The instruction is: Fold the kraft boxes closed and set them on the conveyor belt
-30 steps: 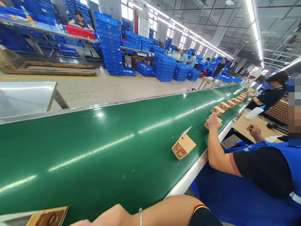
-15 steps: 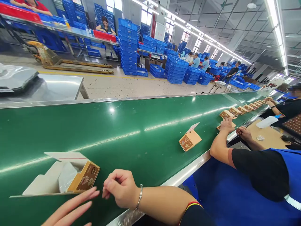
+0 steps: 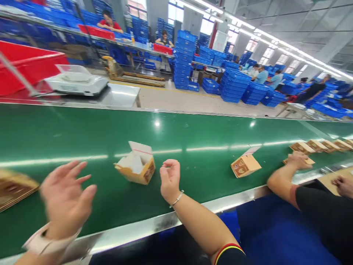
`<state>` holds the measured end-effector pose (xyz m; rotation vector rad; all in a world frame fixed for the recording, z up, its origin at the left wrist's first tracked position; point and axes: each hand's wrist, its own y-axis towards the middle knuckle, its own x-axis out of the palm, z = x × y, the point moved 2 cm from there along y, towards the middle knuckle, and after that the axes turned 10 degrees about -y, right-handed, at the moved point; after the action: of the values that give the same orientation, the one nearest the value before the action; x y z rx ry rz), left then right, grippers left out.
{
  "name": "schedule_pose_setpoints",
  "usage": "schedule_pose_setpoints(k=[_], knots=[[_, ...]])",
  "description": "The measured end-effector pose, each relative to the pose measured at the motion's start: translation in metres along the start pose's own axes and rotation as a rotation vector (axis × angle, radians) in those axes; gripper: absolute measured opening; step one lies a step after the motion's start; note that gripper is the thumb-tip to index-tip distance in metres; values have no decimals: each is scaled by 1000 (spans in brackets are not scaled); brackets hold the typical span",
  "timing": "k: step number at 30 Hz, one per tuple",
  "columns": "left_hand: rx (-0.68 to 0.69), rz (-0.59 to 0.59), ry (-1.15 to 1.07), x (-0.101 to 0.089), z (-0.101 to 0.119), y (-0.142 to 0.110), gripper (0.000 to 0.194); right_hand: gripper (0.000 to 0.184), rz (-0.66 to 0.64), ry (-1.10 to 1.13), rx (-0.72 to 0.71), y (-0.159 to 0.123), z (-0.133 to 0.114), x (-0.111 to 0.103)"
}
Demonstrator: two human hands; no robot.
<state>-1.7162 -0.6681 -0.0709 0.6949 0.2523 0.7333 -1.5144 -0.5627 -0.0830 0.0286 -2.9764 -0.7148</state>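
Note:
A small brown carton (image 3: 136, 167) with its white flap up and a white bag inside sits on the green conveyor belt (image 3: 193, 140), between my two hands. My left hand (image 3: 66, 197) hovers over the belt left of the carton, fingers spread, holding nothing, blurred by motion. My right hand (image 3: 169, 180), bracelet at the wrist, is just right of the carton with fingers loosely curled and nothing in them. A stack of flat brown cartons (image 3: 13, 189) lies at the far left edge.
A second open carton (image 3: 245, 165) lies further right on the belt. A neighbouring person's hand (image 3: 299, 160) rests on a flat carton, with a row of cartons (image 3: 320, 146) beyond. Across the belt stand a scale (image 3: 75, 82), a red crate (image 3: 30, 64) and stacked blue crates (image 3: 234, 84).
The view has swung left. The open carton now stands upright between my hands and free of them; my left hand has lifted and spread, my right hand has moved up beside the carton.

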Motion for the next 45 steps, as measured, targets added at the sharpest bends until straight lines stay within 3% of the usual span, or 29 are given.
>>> schedule_pose_setpoints(k=[2, 4, 9, 13, 17, 18, 20, 23, 25, 27, 29, 32, 34, 37, 40, 43, 45], knots=[[-34, -33, -14, 10, -10, 4, 69, 23, 0, -99, -147, 3, -2, -9], [-59, -129, 15, 20, -19, 8, 67, 27, -102, -232, -297, 7, -4, -17], [94, -501, 120, 47, -31, 12, 63, 53, -383, -556, -658, 18, 2, -31], [303, -666, 171, 72, -32, 13, 51, 54, -449, -721, -642, 35, 12, -37], [258, -693, 241, 99, -26, 18, 37, 26, -421, -712, -599, 56, 11, -36], [218, -695, 248, 106, -23, 19, 35, 21, -395, -670, -569, 60, 10, -34], [106, -654, 217, 120, -16, 23, 32, 29, -307, -568, -460, 65, 7, -29], [-190, -418, 44, 135, -7, 29, 14, 25, -91, -431, -178, 68, 10, -23], [-484, -294, -138, 144, -6, 33, 42, 25, 16, -376, 53, 67, 18, -23], [-791, -311, -322, 155, -6, 35, 56, 38, 33, -360, 226, 68, 26, -24], [-1009, -374, -429, 166, -4, 36, 53, 40, -1, -365, 301, 72, 34, -29], [-1129, -416, -441, 179, 2, 38, 44, 38, -73, -363, 298, 80, 36, -38], [-1093, -413, -448, 181, 7, 39, 40, 38, -71, -380, 263, 81, 29, -46], [-890, -340, -430, 164, 15, 38, 38, 42, 79, -465, 130, 70, 9, -57], [-616, -386, -366, 131, 28, 29, 30, 40, 150, -514, -231, 44, -18, -60], [-361, -545, -223, 101, 44, 15, 22, 33, -20, -491, -636, 10, -37, -49], [-258, -657, -121, 88, 49, 3, 22, 29, -219, -460, -784, -9, -42, -34]])
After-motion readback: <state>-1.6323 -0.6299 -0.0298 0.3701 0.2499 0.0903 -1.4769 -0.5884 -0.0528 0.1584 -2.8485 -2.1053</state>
